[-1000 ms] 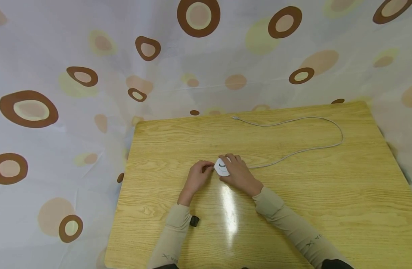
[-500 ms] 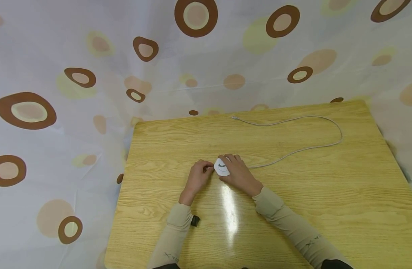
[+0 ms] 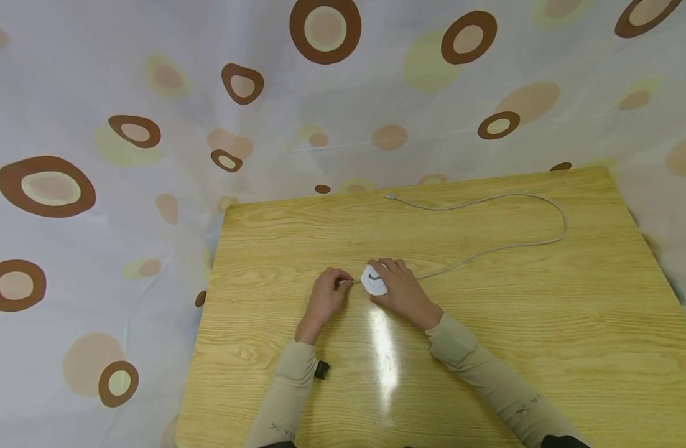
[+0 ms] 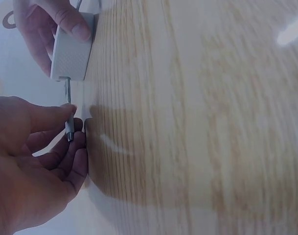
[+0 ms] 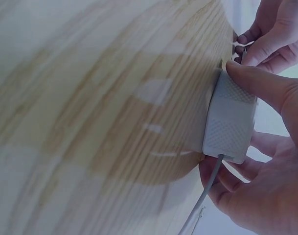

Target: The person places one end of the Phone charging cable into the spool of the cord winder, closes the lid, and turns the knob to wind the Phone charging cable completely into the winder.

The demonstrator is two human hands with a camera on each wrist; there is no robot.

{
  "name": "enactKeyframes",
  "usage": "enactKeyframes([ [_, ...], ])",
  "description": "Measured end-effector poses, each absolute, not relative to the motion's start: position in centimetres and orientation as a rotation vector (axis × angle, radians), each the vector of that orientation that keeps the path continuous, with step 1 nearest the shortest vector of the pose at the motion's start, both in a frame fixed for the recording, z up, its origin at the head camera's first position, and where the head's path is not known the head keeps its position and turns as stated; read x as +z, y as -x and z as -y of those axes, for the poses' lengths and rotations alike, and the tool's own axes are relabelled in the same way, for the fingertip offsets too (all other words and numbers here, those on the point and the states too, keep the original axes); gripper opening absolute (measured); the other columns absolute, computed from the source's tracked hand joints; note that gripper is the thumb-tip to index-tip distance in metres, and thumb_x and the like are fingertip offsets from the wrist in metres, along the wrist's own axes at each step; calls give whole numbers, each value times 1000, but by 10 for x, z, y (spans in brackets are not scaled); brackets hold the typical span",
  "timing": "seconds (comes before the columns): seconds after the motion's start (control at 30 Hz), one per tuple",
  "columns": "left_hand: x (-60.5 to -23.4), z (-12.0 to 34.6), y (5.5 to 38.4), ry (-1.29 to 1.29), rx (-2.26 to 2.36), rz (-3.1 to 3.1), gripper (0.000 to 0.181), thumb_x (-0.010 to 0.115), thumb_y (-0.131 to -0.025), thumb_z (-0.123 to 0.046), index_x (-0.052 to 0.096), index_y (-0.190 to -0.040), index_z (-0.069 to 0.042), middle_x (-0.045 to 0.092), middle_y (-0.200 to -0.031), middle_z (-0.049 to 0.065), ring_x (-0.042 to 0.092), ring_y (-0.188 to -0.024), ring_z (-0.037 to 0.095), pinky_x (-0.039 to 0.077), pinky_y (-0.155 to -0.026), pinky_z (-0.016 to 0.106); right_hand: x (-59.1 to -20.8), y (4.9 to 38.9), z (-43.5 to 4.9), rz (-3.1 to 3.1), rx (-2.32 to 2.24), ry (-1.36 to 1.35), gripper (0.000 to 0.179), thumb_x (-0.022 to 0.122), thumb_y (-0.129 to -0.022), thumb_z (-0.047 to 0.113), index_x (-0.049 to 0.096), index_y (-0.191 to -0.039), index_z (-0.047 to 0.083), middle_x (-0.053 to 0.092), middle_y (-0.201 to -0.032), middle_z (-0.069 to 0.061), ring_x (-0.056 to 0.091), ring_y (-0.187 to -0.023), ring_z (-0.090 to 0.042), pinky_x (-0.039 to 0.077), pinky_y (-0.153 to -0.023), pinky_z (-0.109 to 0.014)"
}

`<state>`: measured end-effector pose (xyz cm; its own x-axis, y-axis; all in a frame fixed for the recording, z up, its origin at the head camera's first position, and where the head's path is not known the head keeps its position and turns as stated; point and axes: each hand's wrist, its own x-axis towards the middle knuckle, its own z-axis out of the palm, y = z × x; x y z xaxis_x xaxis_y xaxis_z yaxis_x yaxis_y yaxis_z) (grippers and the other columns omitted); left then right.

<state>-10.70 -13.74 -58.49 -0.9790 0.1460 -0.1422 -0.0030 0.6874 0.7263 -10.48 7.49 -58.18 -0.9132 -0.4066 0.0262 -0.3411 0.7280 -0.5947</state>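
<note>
A white, angular retractable cable reel (image 3: 372, 283) rests on the wooden table. My right hand (image 3: 407, 295) grips it, with thumb and fingers on opposite sides, as the right wrist view shows. Just left of the reel, my left hand (image 3: 324, 298) pinches a small cable plug (image 4: 69, 131) between thumb and fingers; its metal tip shows in the left wrist view. A short length of cable (image 4: 67, 93) spans the gap from plug to reel. From the reel's other side runs a grey cable (image 5: 206, 192).
The long cable (image 3: 522, 245) loops over the table's right side and ends in a plug (image 3: 390, 196) near the back edge. A wooden table (image 3: 275, 236) lies beneath, with a patterned sheet (image 3: 343, 124) behind it. A small black object (image 3: 322, 369) sits at the left sleeve.
The reel and right hand have shifted slightly right, and the left hand slightly left. A short stretch of cable now shows between them. The long loop's bend has moved slightly left.
</note>
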Motion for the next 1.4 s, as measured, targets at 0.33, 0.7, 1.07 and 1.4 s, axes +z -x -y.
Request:
enactKeyframes([
  [0.33,-582,146,106,-87,1142,-2750,14,66,-105,-14,76,-110,-6,71,-110,13,62,-96,23,52,-85,37,-583,104,-78,-2811,-936,592,77,88,-87,24,52,-153,6,58,-146,-21,54,-128,-44,51,-98,-58],
  [0.7,-584,159,106,-32,1122,-2775,14,66,-105,-14,76,-111,-6,68,-105,11,55,-87,17,47,-77,30,-582,105,-78,-2802,-961,576,78,88,-86,24,52,-153,7,57,-147,-22,54,-126,-44,51,-95,-58],
  [1.07,-577,155,104,-103,1126,-2729,21,63,-106,-15,72,-119,-1,60,-118,17,71,-106,31,62,-91,43,-581,104,-78,-2785,-952,560,78,87,-87,23,51,-154,7,57,-148,-21,53,-127,-43,50,-96,-57],
  [1.4,-581,135,102,-266,1039,-2739,22,62,-107,-20,74,-119,-6,67,-118,11,71,-107,29,60,-94,45,-583,104,-76,-2800,-944,563,75,86,-88,24,52,-153,7,57,-146,-20,53,-125,-42,51,-96,-57],
])
